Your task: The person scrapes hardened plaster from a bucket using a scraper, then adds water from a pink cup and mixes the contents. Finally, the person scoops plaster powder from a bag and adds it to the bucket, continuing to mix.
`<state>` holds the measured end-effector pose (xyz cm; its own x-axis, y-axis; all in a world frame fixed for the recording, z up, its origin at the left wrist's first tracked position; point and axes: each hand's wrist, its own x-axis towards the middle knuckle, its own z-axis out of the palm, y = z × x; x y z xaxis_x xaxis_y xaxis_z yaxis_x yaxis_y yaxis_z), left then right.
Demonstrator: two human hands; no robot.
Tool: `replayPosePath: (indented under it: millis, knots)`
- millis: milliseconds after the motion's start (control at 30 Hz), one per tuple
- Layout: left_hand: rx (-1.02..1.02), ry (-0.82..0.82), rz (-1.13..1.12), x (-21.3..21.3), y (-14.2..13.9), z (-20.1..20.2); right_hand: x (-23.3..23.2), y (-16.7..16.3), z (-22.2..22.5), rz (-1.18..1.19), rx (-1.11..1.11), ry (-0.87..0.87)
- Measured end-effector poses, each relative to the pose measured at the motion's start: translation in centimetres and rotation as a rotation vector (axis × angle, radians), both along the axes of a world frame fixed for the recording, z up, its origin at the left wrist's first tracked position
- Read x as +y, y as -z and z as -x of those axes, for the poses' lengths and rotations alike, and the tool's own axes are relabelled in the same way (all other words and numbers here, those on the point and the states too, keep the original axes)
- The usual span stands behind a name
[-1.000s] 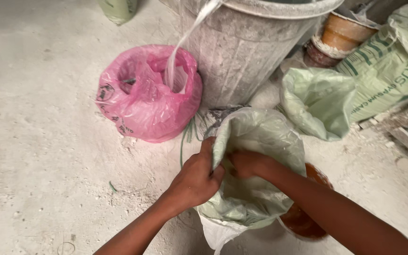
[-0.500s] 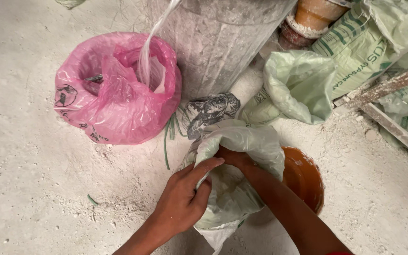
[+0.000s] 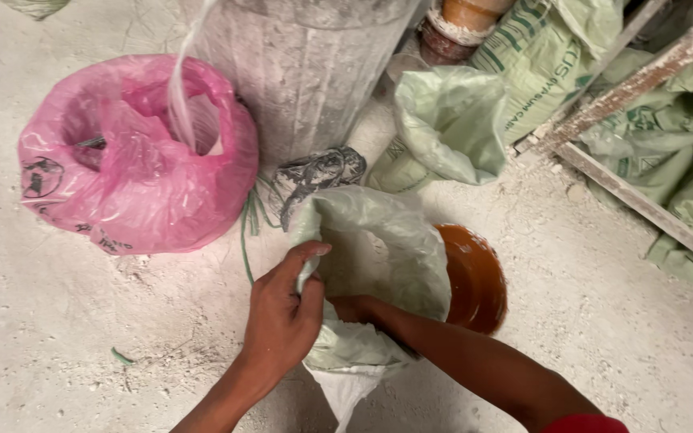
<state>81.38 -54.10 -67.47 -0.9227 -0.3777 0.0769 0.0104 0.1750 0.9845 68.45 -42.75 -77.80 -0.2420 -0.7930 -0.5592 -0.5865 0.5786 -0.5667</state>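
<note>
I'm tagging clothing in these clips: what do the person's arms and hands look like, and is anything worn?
Both hands, left hand and right hand, are bare, with no gloves, rings or watch visible. Both forearms are uncovered; a red sleeve edge shows on the right arm.

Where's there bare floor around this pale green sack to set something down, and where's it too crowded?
Free: the dusty floor left of the left hand, below the pink bag, and the stretch right of the brown bowl, below the wooden plank. Crowded: behind the pale green sack, where the grey drum, the second open sack and pink bag sit close together.
</note>
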Motion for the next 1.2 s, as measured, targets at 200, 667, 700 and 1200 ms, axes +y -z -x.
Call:
replayPosePath:
  millis: [200, 667, 700, 1200]
  knots:
    - [-0.052, 0.007, 0.114, 1.1, -1.1, -0.7, 4.9, -1.8, -0.3, 0.137, -0.189, 0.208]
    - [-0.192, 0.009, 0.464, 4.5, -1.9, 3.2, 6.7, -3.6, 0.1, 0.528, -0.269, 0.599]
    - [-0.166, -0.014, 0.487, 4.7, -1.5, 3.6, 7.6, -3.9, 0.4, 0.516, -0.262, 0.584]
    - [-0.364, -0.006, 0.469, 5.7, 1.0, 7.0, 24.2, -0.7, 11.0, 0.104, 0.216, 0.584]
